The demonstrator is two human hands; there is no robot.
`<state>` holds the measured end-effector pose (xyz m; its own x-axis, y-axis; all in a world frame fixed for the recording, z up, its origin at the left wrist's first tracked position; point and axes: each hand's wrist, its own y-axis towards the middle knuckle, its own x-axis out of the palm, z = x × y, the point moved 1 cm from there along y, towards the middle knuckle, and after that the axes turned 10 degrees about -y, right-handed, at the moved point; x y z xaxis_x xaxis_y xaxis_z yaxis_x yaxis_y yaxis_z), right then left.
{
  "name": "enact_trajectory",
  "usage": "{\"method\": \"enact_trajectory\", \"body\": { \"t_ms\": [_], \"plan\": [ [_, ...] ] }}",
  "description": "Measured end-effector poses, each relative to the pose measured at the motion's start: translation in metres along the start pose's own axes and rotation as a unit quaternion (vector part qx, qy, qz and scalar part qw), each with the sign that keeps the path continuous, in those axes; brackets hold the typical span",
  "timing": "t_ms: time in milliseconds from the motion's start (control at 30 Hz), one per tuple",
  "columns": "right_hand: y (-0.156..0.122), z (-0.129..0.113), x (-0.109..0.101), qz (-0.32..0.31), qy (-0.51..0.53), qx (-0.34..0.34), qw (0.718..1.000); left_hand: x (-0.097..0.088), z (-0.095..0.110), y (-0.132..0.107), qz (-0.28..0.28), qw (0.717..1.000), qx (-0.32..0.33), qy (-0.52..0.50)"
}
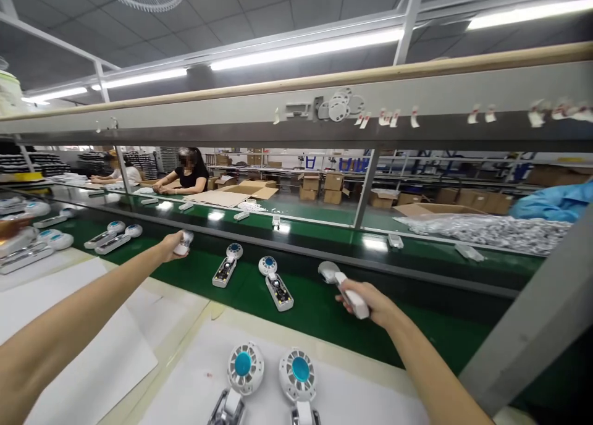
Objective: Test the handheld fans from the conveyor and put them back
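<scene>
My right hand (pixel 373 301) is wrapped round the handle of a white handheld fan (pixel 329 270), held over the green belt (pixel 306 314) with its round head pointing away to the left. Farther left, my left hand (pixel 171 247) grips a small white fan part (pixel 185 242), mostly covered by the fingers. Between my hands lie two fans with opened handles, a left one (pixel 225 270) and a right one (pixel 279 291), their inner parts showing. Close to me, two fan heads with blue centres, one left (pixel 243 364) and one right (pixel 300 369), rest on white sheeting.
More fans (pixel 111 238) lie along the belt to the left, near a blurred orange-brown shape. A metal post (pixel 532 326) stands at the right. Beyond a rail, a second belt carries small white parts (pixel 395 241). A co-worker (pixel 192 175) sits across by an open carton (pixel 252 190).
</scene>
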<state>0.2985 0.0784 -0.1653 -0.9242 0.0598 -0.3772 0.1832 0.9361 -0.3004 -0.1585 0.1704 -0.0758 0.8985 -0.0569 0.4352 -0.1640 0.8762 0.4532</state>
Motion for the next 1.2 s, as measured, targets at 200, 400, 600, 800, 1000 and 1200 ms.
{"method": "enact_trajectory", "body": {
  "t_ms": [200,400,600,800,1000,1200],
  "plan": [
    [-0.032,-0.048,-0.002,-0.056,0.246,-0.047,0.967,0.051,0.030,-0.017,0.011,0.963,-0.270,-0.003],
    [-0.076,-0.082,0.017,-0.027,0.260,-0.075,0.962,0.143,0.055,-0.073,-0.059,0.966,-0.224,-0.112],
    [-0.119,-0.098,0.027,-0.057,0.223,-0.133,0.964,0.182,0.056,-0.118,-0.147,0.967,-0.175,-0.113],
    [-0.149,-0.106,0.026,-0.027,0.179,-0.256,0.950,0.186,0.061,-0.146,-0.250,0.939,-0.215,-0.098],
    [-0.168,-0.109,0.029,-0.004,0.181,-0.347,0.920,0.194,0.060,-0.159,-0.296,0.926,-0.176,-0.151],
    [-0.169,-0.104,0.027,0.015,0.171,-0.374,0.911,0.190,0.058,-0.157,-0.312,0.924,-0.170,-0.140]
  ]
}}
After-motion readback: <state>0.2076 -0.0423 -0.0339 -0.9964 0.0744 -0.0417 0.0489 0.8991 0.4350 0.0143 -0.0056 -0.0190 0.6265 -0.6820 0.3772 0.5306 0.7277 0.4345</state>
